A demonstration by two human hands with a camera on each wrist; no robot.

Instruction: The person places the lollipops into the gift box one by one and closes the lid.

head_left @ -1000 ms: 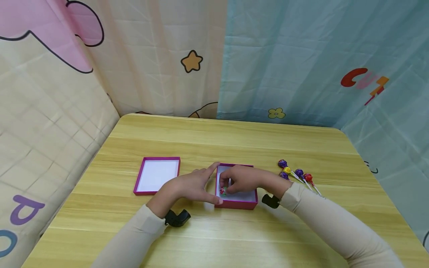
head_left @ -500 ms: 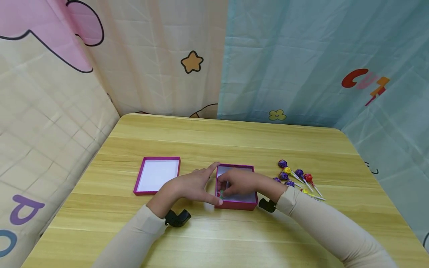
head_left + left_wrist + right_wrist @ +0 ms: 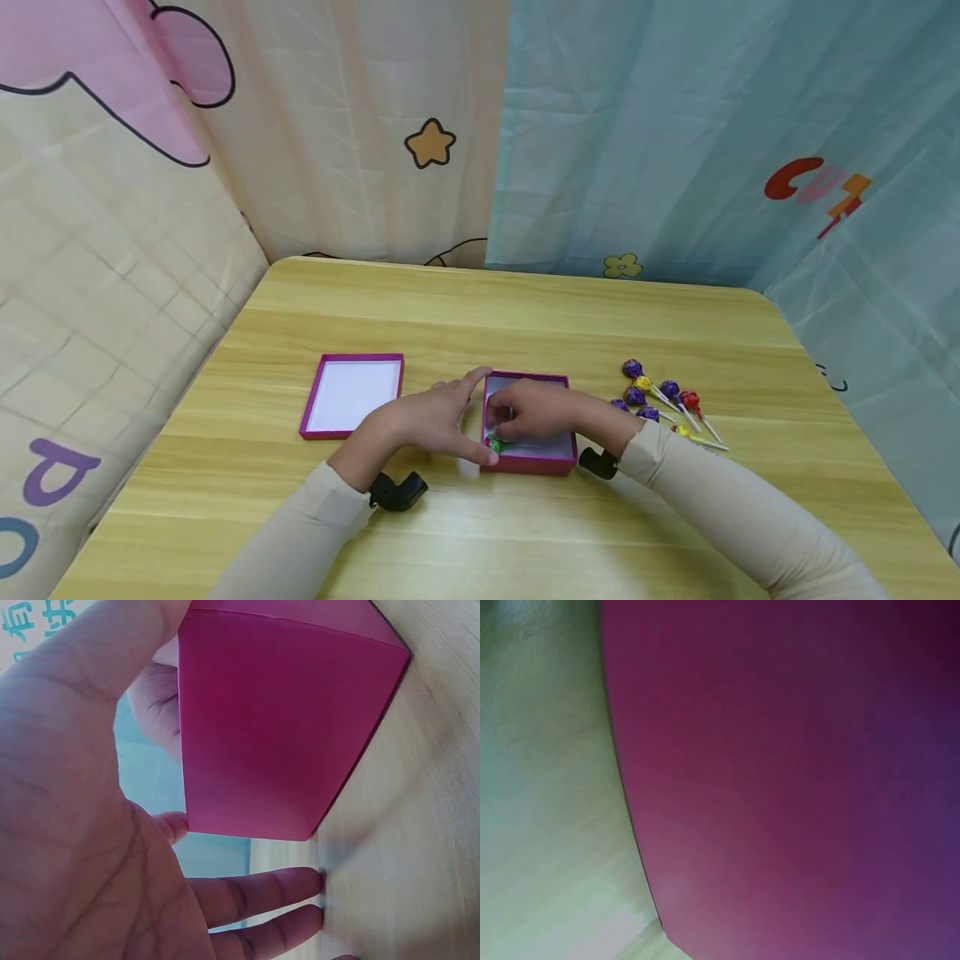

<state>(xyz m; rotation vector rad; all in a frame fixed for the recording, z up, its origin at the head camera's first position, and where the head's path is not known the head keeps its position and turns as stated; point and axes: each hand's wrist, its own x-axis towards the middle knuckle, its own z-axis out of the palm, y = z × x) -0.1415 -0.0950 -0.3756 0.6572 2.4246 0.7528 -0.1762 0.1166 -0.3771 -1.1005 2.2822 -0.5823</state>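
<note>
In the head view an open magenta box (image 3: 536, 465) with a pale inside stands on the table. My left hand (image 3: 431, 421) holds it across the left side, thumb at the near corner and index finger at the far corner. The left wrist view shows that magenta wall (image 3: 277, 727) between thumb and index, the other fingers stretched toward the table. Inside the box, my right hand (image 3: 536, 410) has curled fingers around a green-and-red lollipop (image 3: 495, 444) in the near left corner. Most of its stick is hidden. The box's outer wall (image 3: 742, 787) fills much of the right wrist view.
A shallow magenta lid (image 3: 356, 394), white inside, lies left of the box. Several lollipops (image 3: 670, 390) with purple, yellow and red wrappers lie to the right, some close to my right sleeve (image 3: 720, 487). Curtains (image 3: 637, 125) hang behind the table (image 3: 480, 533).
My right hand has shifted slightly left and toward me inside the box, bringing the lollipop into the near left corner. More lollipops show beside the right sleeve. My left hand stays on the box.
</note>
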